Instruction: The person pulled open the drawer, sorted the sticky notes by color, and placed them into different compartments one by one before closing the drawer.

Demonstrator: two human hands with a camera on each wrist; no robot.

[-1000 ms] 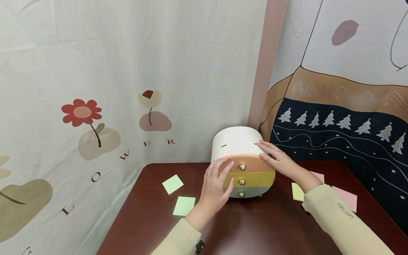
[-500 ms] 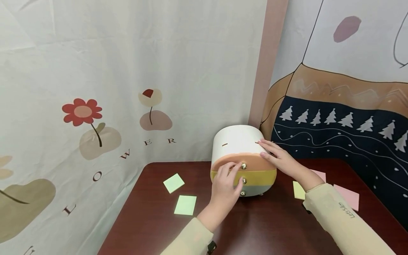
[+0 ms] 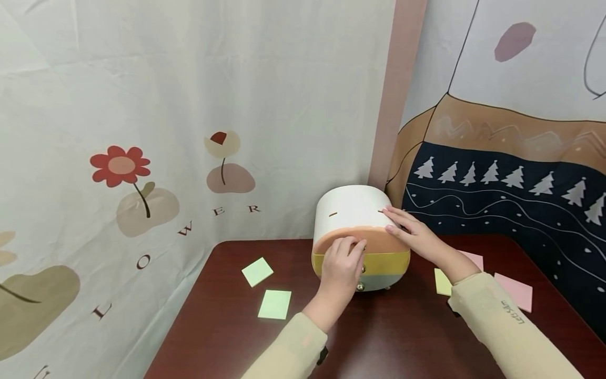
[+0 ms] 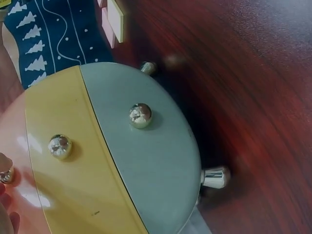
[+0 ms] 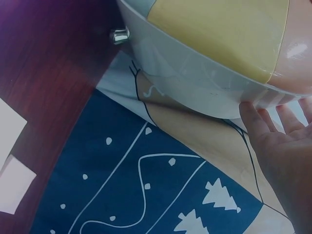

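Note:
A small rounded drawer cabinet with a white shell stands at the back of the table. Its front stacks an orange drawer, a yellow drawer and a grey-green drawer, all flush with the front. My left hand pinches the top drawer's metal knob, which its fingers mostly cover. Below it, the yellow drawer's knob and the lowest knob are untouched. With extended fingers, my right hand rests on the shell's upper right side.
Two green sticky-note pads lie left on the dark red table. A yellow pad and pink pads lie right, near the right forearm. A printed curtain hangs close behind the cabinet.
My left hand has moved right across the cabinet front, and its spread fingers have closed on the top knob. The right hand has stayed on the shell.

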